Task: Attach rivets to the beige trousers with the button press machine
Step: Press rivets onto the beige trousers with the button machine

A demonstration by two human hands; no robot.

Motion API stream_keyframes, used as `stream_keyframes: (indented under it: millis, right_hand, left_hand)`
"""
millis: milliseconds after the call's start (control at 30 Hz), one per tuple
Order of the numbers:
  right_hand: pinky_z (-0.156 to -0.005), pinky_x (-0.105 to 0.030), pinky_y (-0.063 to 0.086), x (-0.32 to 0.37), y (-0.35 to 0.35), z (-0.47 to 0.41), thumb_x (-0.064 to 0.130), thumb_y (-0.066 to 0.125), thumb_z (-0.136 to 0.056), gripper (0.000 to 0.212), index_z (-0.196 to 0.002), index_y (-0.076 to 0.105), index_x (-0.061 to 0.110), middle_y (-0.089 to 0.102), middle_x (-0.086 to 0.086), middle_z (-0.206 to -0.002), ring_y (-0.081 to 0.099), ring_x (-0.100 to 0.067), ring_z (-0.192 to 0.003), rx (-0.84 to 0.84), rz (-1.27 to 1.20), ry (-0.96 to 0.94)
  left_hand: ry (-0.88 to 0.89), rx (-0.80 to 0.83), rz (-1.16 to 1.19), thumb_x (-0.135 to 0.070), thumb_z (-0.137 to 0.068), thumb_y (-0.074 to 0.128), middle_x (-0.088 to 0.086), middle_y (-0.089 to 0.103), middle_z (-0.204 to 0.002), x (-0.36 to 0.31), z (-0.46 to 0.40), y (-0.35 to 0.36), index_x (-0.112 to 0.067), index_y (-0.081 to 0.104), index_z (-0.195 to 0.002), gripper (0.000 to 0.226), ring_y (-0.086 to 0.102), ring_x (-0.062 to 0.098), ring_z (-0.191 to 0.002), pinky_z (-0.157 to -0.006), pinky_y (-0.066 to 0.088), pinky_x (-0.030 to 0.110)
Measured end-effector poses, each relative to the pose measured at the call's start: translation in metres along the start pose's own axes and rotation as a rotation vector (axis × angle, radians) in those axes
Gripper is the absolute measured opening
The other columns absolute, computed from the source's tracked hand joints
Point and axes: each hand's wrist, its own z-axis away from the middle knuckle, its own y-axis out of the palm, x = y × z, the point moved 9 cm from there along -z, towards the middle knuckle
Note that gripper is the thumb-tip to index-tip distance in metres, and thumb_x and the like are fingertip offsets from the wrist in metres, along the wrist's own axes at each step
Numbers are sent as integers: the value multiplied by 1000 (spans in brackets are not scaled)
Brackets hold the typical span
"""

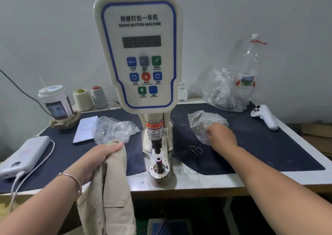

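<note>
The beige trousers (109,186), creased and hanging, are gripped by the left hand (100,155); a plastic bag (203,125) is pinched by the right hand (222,136).

The left hand (100,154) grips a bunched fold of the beige trousers (109,195), which hang off the front edge of the surface (224,179) just left of the servo button machine (142,55). The right hand (221,134) reaches into a clear plastic bag (201,121) lying on the dark cloth (260,150) right of the machine.
</note>
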Motion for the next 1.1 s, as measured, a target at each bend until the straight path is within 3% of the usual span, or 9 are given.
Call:
stream_keyframes:
  millis: [67, 133, 267, 433, 633, 767, 967, 1033, 1100]
  right_hand:
    - [-83, -32, 45, 4, 1, -11, 23, 52, -96, 24, -114, 66, 15, 65, -9, -118, 60, -28, -108, 24, -30, -10]
    - [-93, -30, 41, 1, 13, -16, 34, 50, -99, 36, -126, 59, 13, 59, -9, -128, 54, -24, -119, 214, -44, 76]
    - [-81, -27, 41, 7, 17, -24, 36, 52, -98, 30, -122, 64, 22, 62, -7, -124, 57, -25, -115, 287, -16, 43]
    - [-72, -26, 45, 8, 15, -30, 33, 65, -89, 9, -90, 71, 27, 70, -5, -99, 65, -24, -94, 108, -114, 44]
    - [-65, -28, 44, 6, 9, -23, 21, 60, -90, 12, -88, 72, 22, 68, -4, -87, 62, -25, -81, -109, -120, 10]
    - [-68, -31, 47, -2, 4, -15, 19, 61, -90, 13, -85, 72, 16, 71, -10, -87, 63, -31, -85, -174, -198, -31]
    - [-68, -38, 53, -1, -32, 34, 12, 70, -85, 7, -84, 76, 9, 73, -6, -74, 67, -26, -70, -541, -515, -148]
    - [-66, -32, 54, 2, -34, 53, 10, 71, -84, 4, -83, 75, 10, 71, -1, -69, 68, -17, -65, -553, -706, -144]
    - [-61, -22, 54, 10, -27, 66, 5, 72, -82, 5, -81, 74, 9, 71, 0, -65, 68, -10, -60, -455, -947, -107]
  left_hand:
    - [9, -29, 3, -49, -70, 78, 15, 76, -88, 6, -8, -3, -9, 74, -98, 49, 74, 25, -74, -68, 55, 32]
    - [25, -43, -2, -50, -71, 78, 14, 76, -85, 11, -13, -6, -9, 75, -93, 47, 73, 24, -71, -71, 54, 34]
    - [66, -62, 14, -53, -68, 79, 14, 75, -83, 14, -14, -11, -8, 74, -86, 48, 71, 24, -70, -71, 53, 35]
    - [110, -90, 21, -58, -59, 77, 12, 67, -72, 14, -14, -12, -11, 68, -80, 53, 63, 22, -63, -67, 48, 34]
    - [129, -95, 30, -57, -56, 80, 9, 67, -69, 14, -15, -13, -14, 69, -73, 49, 63, 20, -60, -65, 48, 32]
    - [145, -104, 31, -54, -66, 79, 8, 69, -69, 14, -16, -14, -10, 71, -78, 47, 65, 18, -59, -63, 49, 31]
    - [144, -122, 35, -49, -75, 76, 7, 67, -66, 14, -14, -16, -13, 68, -75, 37, 64, 16, -57, -58, 48, 29]
    - [143, -125, 37, -49, -75, 76, 7, 67, -65, 13, -13, -15, -14, 67, -72, 36, 64, 16, -56, -59, 48, 29]
    - [140, -130, 41, -48, -75, 76, 6, 67, -64, 12, -11, -15, -15, 67, -71, 35, 64, 15, -55, -59, 48, 29]
